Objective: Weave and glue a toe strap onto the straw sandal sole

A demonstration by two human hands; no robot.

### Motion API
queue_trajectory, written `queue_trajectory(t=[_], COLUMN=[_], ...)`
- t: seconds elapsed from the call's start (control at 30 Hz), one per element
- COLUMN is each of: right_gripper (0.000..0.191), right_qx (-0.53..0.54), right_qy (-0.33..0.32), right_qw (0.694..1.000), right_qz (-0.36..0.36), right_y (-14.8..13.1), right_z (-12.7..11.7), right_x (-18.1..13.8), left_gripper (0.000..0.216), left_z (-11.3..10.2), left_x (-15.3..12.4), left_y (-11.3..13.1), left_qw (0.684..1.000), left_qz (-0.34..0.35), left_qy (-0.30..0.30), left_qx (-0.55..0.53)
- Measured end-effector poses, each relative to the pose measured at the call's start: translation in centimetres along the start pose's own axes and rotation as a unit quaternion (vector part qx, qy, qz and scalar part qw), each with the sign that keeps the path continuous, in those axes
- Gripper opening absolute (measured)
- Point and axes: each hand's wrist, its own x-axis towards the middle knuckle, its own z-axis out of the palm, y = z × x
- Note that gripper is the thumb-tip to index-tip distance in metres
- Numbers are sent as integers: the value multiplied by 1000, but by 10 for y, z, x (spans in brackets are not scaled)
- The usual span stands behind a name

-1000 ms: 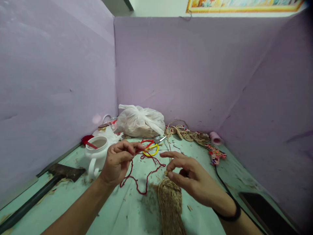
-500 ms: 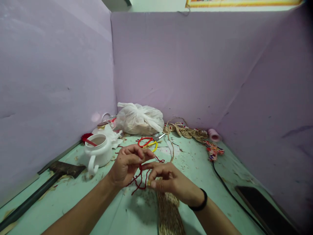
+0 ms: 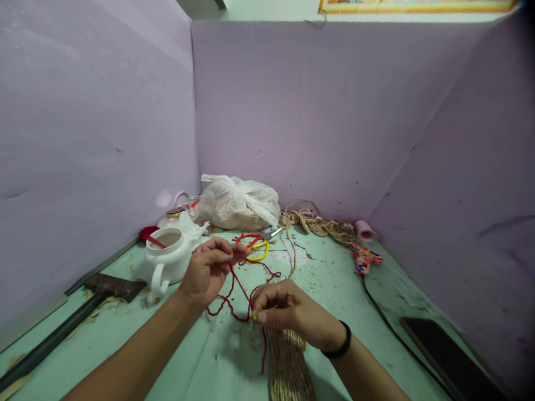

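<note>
My left hand (image 3: 207, 273) is raised over the green table (image 3: 125, 340), its fingertips pinched on one end of a red thread (image 3: 238, 287). The thread runs taut down to my right hand (image 3: 280, 309), whose fingers are closed on it and on the top end of a woven jute braid (image 3: 290, 365). The braid lies flat on the table toward me. A loose tail of the thread hangs below my right hand, and more of it loops on the table between the hands.
A white pot (image 3: 167, 259) with a red stick stands left. Red and yellow scissors (image 3: 254, 245), a white plastic bag (image 3: 238, 203), jute cord (image 3: 321, 225), a pink spool (image 3: 364, 230) lie behind. A hatchet (image 3: 75, 317) lies left, a black cable (image 3: 393, 328) right. Purple screens wall the table.
My right hand came in from the right and closed on the thread and braid end. My left hand has since drawn back and up, pulling the thread taut between them.
</note>
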Motion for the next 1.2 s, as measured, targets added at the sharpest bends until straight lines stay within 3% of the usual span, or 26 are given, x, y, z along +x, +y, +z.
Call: queue_trajectory(t=[0.2,0.3,0.37,0.47,0.5,0.6,0.67,0.77,0.83,0.93,1.13,1.2], right_gripper=[17,16,18,21,21,22,22,22,24,23,18,17], right_qx=[-4,-35,-56,-62,-59,-52,-44,-10,18,43,9,-16], right_qy=[27,87,130,169,173,166,156,170,205,259,316,336], right_qw=[999,995,989,983,982,984,987,985,978,964,948,941], right_qz=[29,38,41,40,37,25,17,30,46,44,31,35], right_y=[-13,-18,-17,-11,-8,-1,2,5,8,14,20,21], right_z=[-16,-27,-31,-30,-29,-20,-15,-10,-9,-9,-6,-5], right_x=[-12,-25,-36,-52,-57,-65,-66,-63,-59,-54,-49,-48], left_gripper=[10,6,16,40,43,42,36,28,23,17,19,21], left_z=[-18,-22,-18,-1,7,28,37,39,36,33,32,32], left_x=[17,20,15,-6,-15,-44,-55,-58,-54,-50,-48,-48], left_y=[4,3,-1,-11,-15,-32,-42,-53,-55,-54,-50,-50], left_qw=[990,969,914,807,802,827,846,865,867,847,824,792], left_qz=[75,58,75,178,182,92,16,-99,-119,-69,-30,-2], left_qy=[111,108,98,55,1,-188,-235,-222,-176,-138,-139,-154], left_qx=[54,215,386,560,569,522,478,438,452,509,548,591])
